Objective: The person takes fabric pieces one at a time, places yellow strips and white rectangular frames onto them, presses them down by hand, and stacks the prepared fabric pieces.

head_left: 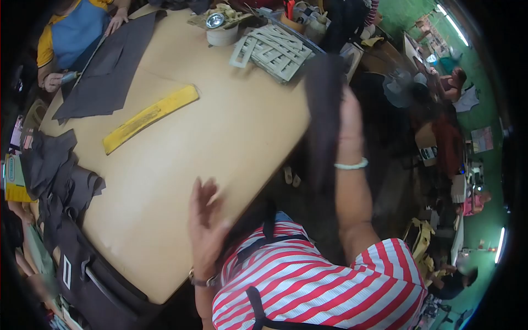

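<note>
My right hand (pixel 350 121), with a pale bracelet at the wrist, is raised past the table's right edge. It grips a dark piece of fabric (pixel 324 104), which hangs down and is blurred by motion. My left hand (pixel 206 223) is over the table's near edge, fingers apart and slightly curled, holding nothing. A yellow curved strip (pixel 151 118), worn and marked, lies on the tan table (pixel 181 148) beyond my left hand.
Across the table, a person's hand (pixel 54 82) holds a tool by a dark fabric panel (pixel 113 71). Crumpled dark fabric (pixel 60 170) lies along the left edge. Pale slotted templates (pixel 278 52) are piled at the back, near a round container (pixel 221 36).
</note>
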### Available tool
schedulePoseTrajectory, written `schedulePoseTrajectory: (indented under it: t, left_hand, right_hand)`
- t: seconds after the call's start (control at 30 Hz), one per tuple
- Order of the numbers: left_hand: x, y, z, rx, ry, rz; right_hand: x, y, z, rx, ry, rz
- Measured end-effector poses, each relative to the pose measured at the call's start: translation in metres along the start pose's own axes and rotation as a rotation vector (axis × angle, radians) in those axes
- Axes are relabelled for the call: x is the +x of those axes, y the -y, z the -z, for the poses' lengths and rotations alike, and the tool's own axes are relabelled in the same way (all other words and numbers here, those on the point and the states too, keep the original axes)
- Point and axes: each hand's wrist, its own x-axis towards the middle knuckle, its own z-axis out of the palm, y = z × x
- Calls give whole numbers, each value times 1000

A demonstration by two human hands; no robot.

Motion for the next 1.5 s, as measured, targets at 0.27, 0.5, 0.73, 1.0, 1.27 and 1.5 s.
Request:
schedulePoseTrajectory:
  t: [0.27, 0.5, 0.73, 1.0, 1.27, 1.5]
  left_hand:
    - [10, 18, 8, -700, -324, 280]
    - [-25, -8, 80, -234, -779, 9]
    - [-65, -5, 103, 125, -857, -40]
    - [-85, -19, 67, 1487, -857, -50]
    - [-13, 13, 27, 1337, 21, -196]
    - [-25, 21, 18, 1373, 52, -144]
  right_hand:
    - [-83, -139, -235, -411, 797, 280]
    - [-52, -189, -184, -1387, 904, 940]
    - [-81, -146, -100, -1719, 730, 687]
    - [-154, -123, -46, -1767, 573, 563]
    - [-89, -120, -106, -1452, 718, 861]
    - [19, -220, -234, -1287, 856, 1036]
